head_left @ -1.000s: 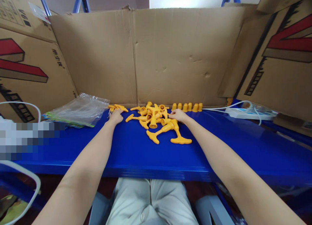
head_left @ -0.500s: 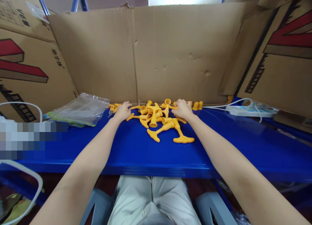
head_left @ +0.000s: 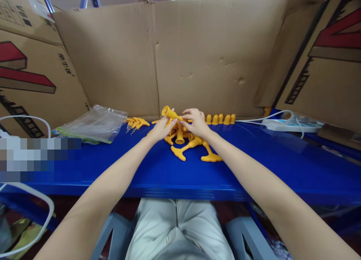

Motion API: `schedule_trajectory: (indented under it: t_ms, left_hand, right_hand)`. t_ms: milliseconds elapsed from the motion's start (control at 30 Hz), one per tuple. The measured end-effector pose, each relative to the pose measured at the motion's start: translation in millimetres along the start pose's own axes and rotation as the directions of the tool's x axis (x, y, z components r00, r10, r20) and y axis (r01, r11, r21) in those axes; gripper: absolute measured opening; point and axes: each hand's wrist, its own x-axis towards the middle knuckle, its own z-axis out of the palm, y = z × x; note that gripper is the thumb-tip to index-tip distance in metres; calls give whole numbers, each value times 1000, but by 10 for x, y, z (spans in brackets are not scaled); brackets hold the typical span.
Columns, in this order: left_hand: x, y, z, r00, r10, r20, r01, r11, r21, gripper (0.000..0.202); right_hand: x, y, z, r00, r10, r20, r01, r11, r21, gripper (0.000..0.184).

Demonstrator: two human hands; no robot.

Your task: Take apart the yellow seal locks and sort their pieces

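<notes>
A heap of yellow plastic funnel-shaped parts [head_left: 186,145] lies on the blue table [head_left: 169,170] near the cardboard back wall. Above the heap, my left hand [head_left: 161,129] and my right hand [head_left: 194,123] meet on one lifted yellow part [head_left: 169,112], its flared end pointing up and left. Both hands have their fingers closed round it. A row of small yellow caps [head_left: 220,119] stands just right of my right hand. A small bunch of yellow pieces with metal springs [head_left: 137,123] lies to the left of my left hand.
A clear plastic bag [head_left: 93,124] lies at the left. A white power strip with cables [head_left: 290,124] sits at the right rear. Cardboard sheets [head_left: 208,57] wall in the table on three sides. A white cable [head_left: 28,119] loops at the far left.
Both hands have come together from either side of the heap, and one yellow part has been lifted out of it between them.
</notes>
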Motion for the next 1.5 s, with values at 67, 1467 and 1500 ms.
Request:
schedule_trajectory:
  t_ms: [67,1467,1500]
  left_hand:
    - [15,46,43,999,15,-29,-18,996,-83,45]
    - [-39,23,-199,994,-68,-88,100,895,435,28]
    - [-38,25,-193,994,-65,-86,96,896,433,28]
  right_hand:
    - [3,-100,45,996,-33,77,30,999,42,24]
    - [10,-143,-146,972,-191,134,222,933,-285,22]
    - [11,-145,-154,972,-195,127,224,931,-288,22]
